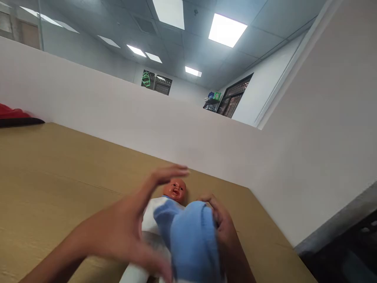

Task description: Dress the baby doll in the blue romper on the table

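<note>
A baby doll (pixel 176 191) lies face up on the brown tabletop, dressed in a white top (pixel 150 214) with blue at the neck. Over its body is a light blue cloth garment (pixel 191 236) with a stitched edge, held up toward the camera; its exact kind I cannot make out. My right hand (pixel 222 226) grips this garment at its right edge, fingers curled behind the cloth. To the left, my left hand (pixel 123 226) is open, thumb and fingers wide apart, slightly blurred. It hovers in front of the doll and hides part of the doll's left side in view.
The brown tabletop (pixel 73 165) meets a white partition (pixel 132 114) at the back and a wall (pixel 318 129) on the right. Something red with a black edge (pixel 14 114) lies at the far left. Dark crate-like shapes (pixel 350 247) stand below the table's right edge.
</note>
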`<control>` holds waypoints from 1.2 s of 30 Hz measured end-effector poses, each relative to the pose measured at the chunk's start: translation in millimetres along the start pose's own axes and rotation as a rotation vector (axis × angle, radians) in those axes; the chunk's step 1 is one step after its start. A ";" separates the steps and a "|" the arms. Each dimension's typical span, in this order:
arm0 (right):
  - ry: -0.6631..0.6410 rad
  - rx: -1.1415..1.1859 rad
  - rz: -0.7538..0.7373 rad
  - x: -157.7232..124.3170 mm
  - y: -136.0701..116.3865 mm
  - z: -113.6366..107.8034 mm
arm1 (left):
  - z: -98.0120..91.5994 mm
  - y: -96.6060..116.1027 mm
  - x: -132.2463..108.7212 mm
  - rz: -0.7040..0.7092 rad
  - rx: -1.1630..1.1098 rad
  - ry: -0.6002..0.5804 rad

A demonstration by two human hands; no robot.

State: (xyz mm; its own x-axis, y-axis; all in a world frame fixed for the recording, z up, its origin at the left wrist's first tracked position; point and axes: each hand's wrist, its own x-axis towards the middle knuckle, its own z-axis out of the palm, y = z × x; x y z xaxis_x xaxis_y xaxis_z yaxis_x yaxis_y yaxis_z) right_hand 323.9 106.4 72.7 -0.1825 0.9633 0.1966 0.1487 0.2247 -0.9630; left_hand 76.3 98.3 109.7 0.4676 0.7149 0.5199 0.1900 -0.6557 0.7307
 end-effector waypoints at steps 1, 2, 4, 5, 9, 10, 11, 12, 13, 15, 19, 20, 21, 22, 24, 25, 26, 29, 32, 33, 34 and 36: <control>-0.011 0.031 0.029 -5.4 -7.9 0.9 | 11.0 10.7 -2.3 0.042 0.018 -0.066; -0.031 0.069 0.042 -9.5 -15.1 2.0 | 21.6 19.8 -3.5 0.082 0.088 -0.101; -0.101 0.131 0.036 -15.2 -26.8 2.7 | 37.2 30.6 -3.5 0.155 0.238 -0.116; -0.144 0.138 0.025 -17.5 -31.4 1.5 | 40.7 31.7 -2.8 0.183 0.251 -0.108; -0.212 -0.016 -0.018 -27.4 -41.6 -10.6 | 25.1 16.2 -1.3 0.102 0.083 0.182; -0.196 -0.070 -0.049 -29.7 -42.0 -12.9 | 17.2 10.7 -1.4 0.050 0.059 0.296; -0.183 -0.122 -0.071 -31.5 -41.6 -14.0 | 9.4 5.7 -1.4 -0.005 0.053 0.401; -0.180 -0.167 -0.074 -32.7 -40.6 -13.6 | 2.2 1.6 -1.3 -0.058 0.055 0.488; -0.198 -0.201 -0.055 -33.1 -39.1 -11.6 | -4.1 -1.7 -1.0 -0.105 0.055 0.552; -0.272 -0.238 0.029 -31.6 -35.4 -4.0 | -13.6 -5.8 0.2 -0.156 0.036 0.652; -0.355 -0.295 0.175 -21.7 -24.7 17.1 | -26.6 -11.5 2.1 -0.170 -0.029 0.678; -0.354 -0.291 0.173 -18.3 -20.6 21.8 | -29.6 -13.7 1.9 -0.171 -0.051 0.644; -0.352 -0.281 0.153 -14.8 -15.9 25.9 | -32.5 -16.7 1.4 -0.167 -0.083 0.600; -0.343 -0.279 0.115 -11.4 -10.7 29.2 | -35.2 -20.3 0.8 -0.162 -0.128 0.551; -0.305 -0.303 0.044 -5.6 -0.8 33.5 | -39.3 -28.6 -0.4 -0.157 -0.237 0.449; -0.285 -0.319 0.042 -3.7 3.0 34.6 | -40.6 -32.8 -0.9 -0.154 -0.291 0.404; -0.277 -0.326 0.061 -2.6 5.4 35.4 | -41.3 -36.3 -1.2 -0.155 -0.335 0.370; -0.371 -0.307 0.129 -4.0 4.5 38.2 | -40.6 -40.3 -1.3 -0.116 -0.439 0.318; -0.492 -0.335 0.113 -10.5 2.2 45.7 | -38.6 -33.1 -1.1 -0.063 -0.563 0.267; -0.495 -0.377 0.103 -13.2 4.1 48.7 | -38.5 -29.5 -1.0 -0.056 -0.595 0.258; -0.479 -0.434 0.090 -15.9 7.7 51.1 | -39.1 -26.0 -0.9 -0.061 -0.617 0.262; -0.406 -0.574 0.026 -21.1 17.6 52.0 | -42.6 -21.1 -0.5 -0.080 -0.624 0.300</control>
State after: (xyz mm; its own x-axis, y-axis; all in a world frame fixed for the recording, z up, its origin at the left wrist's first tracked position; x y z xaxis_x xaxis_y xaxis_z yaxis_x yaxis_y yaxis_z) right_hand 279.8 82.4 42.0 -0.5036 0.8638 -0.0173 0.6269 0.3516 -0.6952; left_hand 35.3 122.1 112.9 0.1973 0.8505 0.4876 -0.3596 -0.4000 0.8430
